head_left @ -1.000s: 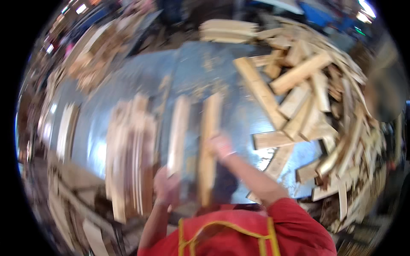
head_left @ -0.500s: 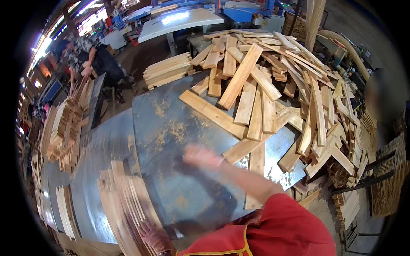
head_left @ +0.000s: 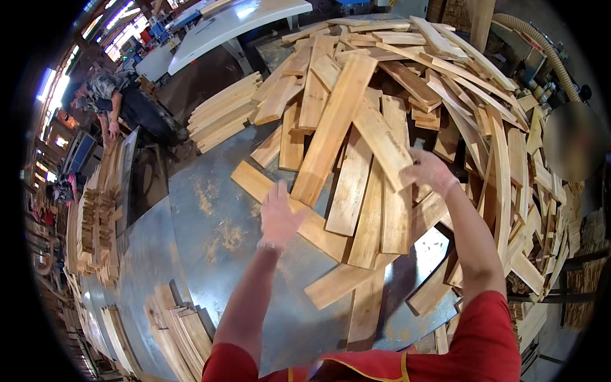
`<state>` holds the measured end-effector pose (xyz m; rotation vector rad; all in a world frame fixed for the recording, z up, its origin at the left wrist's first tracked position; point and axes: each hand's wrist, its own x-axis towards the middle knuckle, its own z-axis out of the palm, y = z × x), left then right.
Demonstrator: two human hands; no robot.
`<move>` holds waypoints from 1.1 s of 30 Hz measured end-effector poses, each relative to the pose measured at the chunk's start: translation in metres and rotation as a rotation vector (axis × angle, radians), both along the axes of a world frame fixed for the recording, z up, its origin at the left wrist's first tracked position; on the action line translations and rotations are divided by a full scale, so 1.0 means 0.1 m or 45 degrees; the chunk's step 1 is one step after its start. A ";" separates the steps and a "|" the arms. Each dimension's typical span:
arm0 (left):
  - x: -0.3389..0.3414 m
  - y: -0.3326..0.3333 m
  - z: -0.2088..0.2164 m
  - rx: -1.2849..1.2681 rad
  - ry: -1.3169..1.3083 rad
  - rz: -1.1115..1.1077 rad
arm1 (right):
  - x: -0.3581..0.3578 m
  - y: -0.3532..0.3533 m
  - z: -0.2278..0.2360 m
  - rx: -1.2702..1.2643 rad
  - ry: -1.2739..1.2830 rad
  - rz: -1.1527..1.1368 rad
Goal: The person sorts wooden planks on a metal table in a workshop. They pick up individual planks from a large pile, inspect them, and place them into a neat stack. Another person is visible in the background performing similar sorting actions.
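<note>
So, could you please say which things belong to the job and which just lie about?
Likely the job's:
- flat, brownish wooden boards, piled loosely by the left hand and right hand
- grey metal tabletop

Likely just about:
- long white table
- beige ribbed hose

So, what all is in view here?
Loose boards: many, pale to tan, centre and right
Worktable: one, bluish, beneath them
Sawdust: several patches, tan, left of heap
Tidy stack: one, pale, table's far edge
Small stacks: two, pale, lower left
Board pile: one, brown, far left
Second table: one, white, background
Curved hose: one, beige, upper right
Co-worker: at least one, dark clothing, upper left
Garment: one, red, bottom
Left hand: one, red sleeve, open by tan board
Right hand: one, red sleeve, at another board, grip unclear
</note>
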<state>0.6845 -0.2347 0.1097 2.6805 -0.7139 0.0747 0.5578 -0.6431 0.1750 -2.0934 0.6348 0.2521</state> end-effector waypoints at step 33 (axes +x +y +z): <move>-4.13 3.63 0.08 -0.871 1.005 0.878 | -2.11 3.99 -0.44 0.425 -0.571 -0.291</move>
